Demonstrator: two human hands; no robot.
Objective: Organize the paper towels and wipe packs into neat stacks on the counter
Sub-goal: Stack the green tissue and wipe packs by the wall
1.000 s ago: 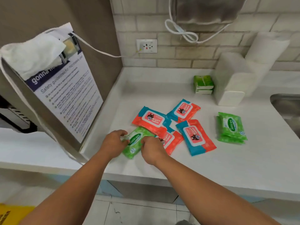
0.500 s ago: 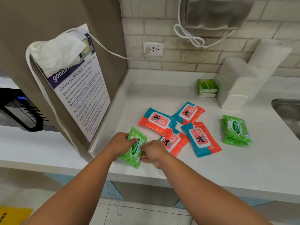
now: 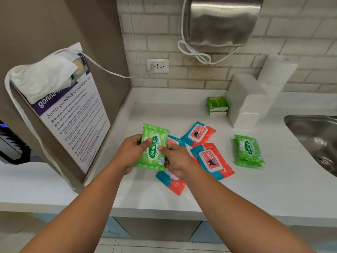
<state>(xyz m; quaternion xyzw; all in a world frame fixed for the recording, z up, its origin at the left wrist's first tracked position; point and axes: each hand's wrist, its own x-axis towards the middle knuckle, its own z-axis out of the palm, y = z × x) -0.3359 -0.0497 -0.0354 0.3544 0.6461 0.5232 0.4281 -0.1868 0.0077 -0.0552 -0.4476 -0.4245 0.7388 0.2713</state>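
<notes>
Grips a green wipe pack (image 3: 153,148) with left hand (image 3: 130,152) and right hand (image 3: 177,161) together, above red-and-blue packs (image 3: 212,160) scattered on the tabletop (image 3: 255,189).

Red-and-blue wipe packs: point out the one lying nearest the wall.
The rearmost red-and-blue pack, closest to the small green box; the others lie nearer the counter's front edge.

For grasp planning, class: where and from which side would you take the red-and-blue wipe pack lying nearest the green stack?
Probably from above, pinching across its long edges: the red-and-blue pack lies flat, label up, bare counter along its right side.
</notes>
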